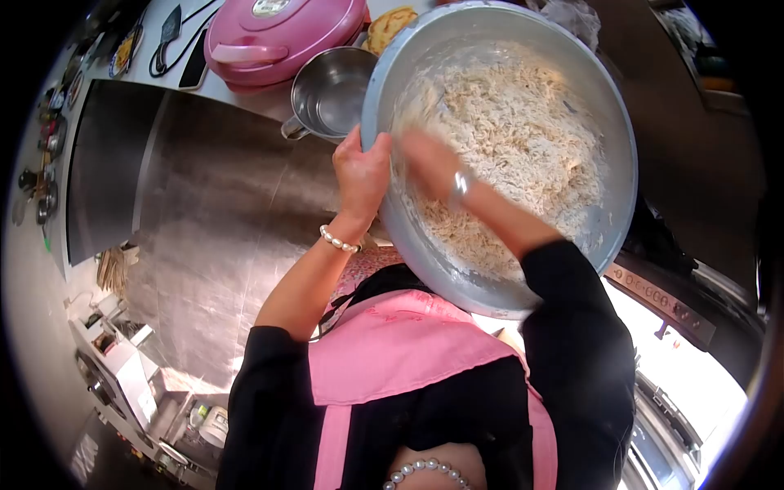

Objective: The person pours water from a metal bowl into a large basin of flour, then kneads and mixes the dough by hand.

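The bowl [400, 73] is noted right of upper centre, its mouth exposed so that it can be reached into. Inside it, the flour mix [523, 155] is seen in loose shreds, contained by the high wall. The pink cooker [286, 28] is set at upper left, lid shut. The pot [335, 90] is placed beside the bowl, presumably for easy reach. The left rim is clasped by the left hand [362, 175], presumably for steadying. The right hand [429, 159] is lowered into the bowl; blurred, its finger spread cannot be told.
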Demonstrator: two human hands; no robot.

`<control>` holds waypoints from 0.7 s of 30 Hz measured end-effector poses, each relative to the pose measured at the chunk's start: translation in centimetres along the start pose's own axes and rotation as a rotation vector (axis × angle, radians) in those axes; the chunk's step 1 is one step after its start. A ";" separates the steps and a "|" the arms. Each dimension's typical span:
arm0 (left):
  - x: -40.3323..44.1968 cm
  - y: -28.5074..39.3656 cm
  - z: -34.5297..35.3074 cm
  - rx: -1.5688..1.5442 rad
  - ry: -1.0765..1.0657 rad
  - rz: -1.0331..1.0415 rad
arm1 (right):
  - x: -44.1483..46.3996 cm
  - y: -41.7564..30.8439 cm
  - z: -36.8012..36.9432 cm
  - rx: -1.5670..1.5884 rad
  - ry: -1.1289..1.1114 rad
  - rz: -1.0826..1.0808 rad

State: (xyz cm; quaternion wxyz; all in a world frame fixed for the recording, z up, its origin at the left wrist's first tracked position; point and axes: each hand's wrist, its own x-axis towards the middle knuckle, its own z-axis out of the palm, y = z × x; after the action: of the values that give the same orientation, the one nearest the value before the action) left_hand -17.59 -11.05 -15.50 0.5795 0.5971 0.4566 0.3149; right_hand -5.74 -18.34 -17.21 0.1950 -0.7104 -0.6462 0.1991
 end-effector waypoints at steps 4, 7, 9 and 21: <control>-0.1 0.6 0.5 -0.110 0.023 -0.036 | -7.4 -1.9 -0.7 -0.063 -0.149 -0.237; -0.5 0.4 0.2 -0.067 0.018 -0.044 | -3.5 0.0 0.1 -0.147 0.023 -0.364; -0.6 1.4 0.1 0.032 0.022 -0.034 | 3.1 4.4 -0.3 -0.216 0.257 -0.265; -0.3 1.0 0.3 -0.040 0.028 -0.022 | 7.9 9.3 -1.5 -0.437 0.105 0.432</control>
State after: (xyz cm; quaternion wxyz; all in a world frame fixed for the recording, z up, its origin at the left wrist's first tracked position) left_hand -17.28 -11.38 -14.54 0.5883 0.5760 0.4647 0.3259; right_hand 3.56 -11.32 -21.14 0.0238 -0.8657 -0.4970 0.0552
